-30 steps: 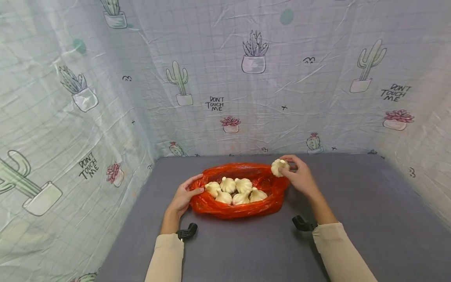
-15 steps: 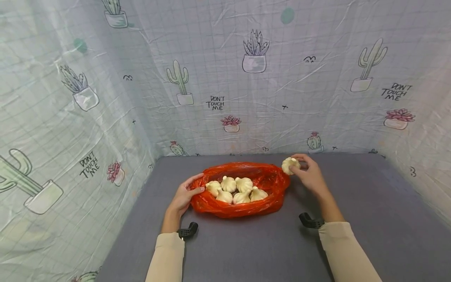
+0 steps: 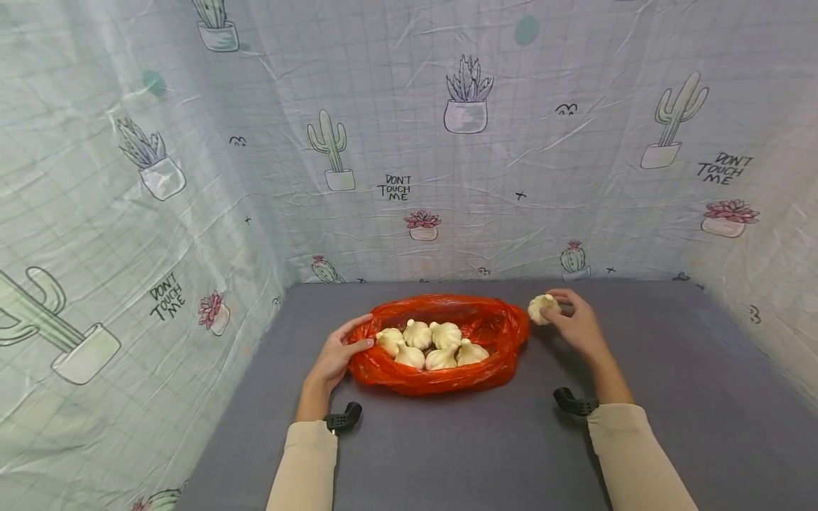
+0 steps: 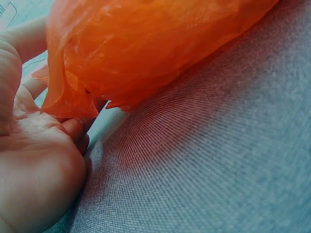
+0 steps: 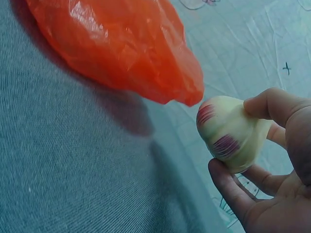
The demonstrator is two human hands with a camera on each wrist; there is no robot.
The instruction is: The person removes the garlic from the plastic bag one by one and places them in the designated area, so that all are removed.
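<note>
An orange-red plastic bag point(image 3: 422, 383) lies with its mouth spread wide, and several pale garlic bulbs point(image 3: 441, 358) sit inside it. At the bag's left end my left hand point(image 3: 332, 358) holds the rim, thumb inside and fingers outside. The left wrist view shows the crumpled film between thumb and fingers; some fingertips are hidden behind it. My right hand point(image 3: 578, 326) pinches one garlic bulb point(image 3: 543, 310) between thumb and fingers, just beyond the bag's right end. Purple streaks mark that bulb's underside in the right wrist view, where it appears raised off the table.
Grey cloth covers the table point(image 3: 447, 454). Behind it and along the sides hangs a pale curtain point(image 3: 498, 234) printed with cacti and lettering. A black wrist-worn device point(image 3: 345, 416) is on the left wrist, and another wrist device point(image 3: 575, 403) is on the right.
My right hand has carried its garlic bulb rightward, from over the bag's right rim to outside the bag. The left hand keeps its hold, and the bag stays about where it was.
</note>
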